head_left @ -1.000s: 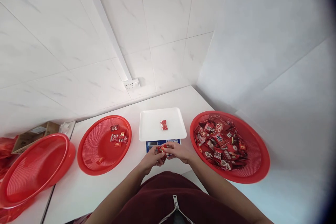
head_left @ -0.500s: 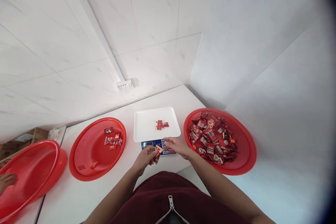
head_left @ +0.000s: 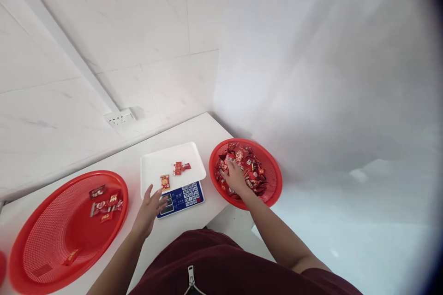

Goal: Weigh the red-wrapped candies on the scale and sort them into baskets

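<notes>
A white scale tray (head_left: 154, 166) on a blue-faced scale (head_left: 183, 196) holds three red candy packets: one (head_left: 165, 181) near its front edge and two (head_left: 181, 167) further back. My left hand (head_left: 148, 212) hovers by the scale's front left corner with fingers spread and nothing in it. My right hand (head_left: 234, 177) reaches into the red basket (head_left: 273, 179) on the right, palm down on its heap of red candies (head_left: 251, 166). Its fingertips are buried among the packets.
A second red basket (head_left: 44, 239) at the left holds several candy packets (head_left: 104, 203). A wall socket (head_left: 119, 117) sits on the tiled wall behind. The white table's corner meets the walls behind the right basket.
My left hand has let go of its candy, which now lies on the tray. My right hand moved from the scale into the right basket. The camera swung right.
</notes>
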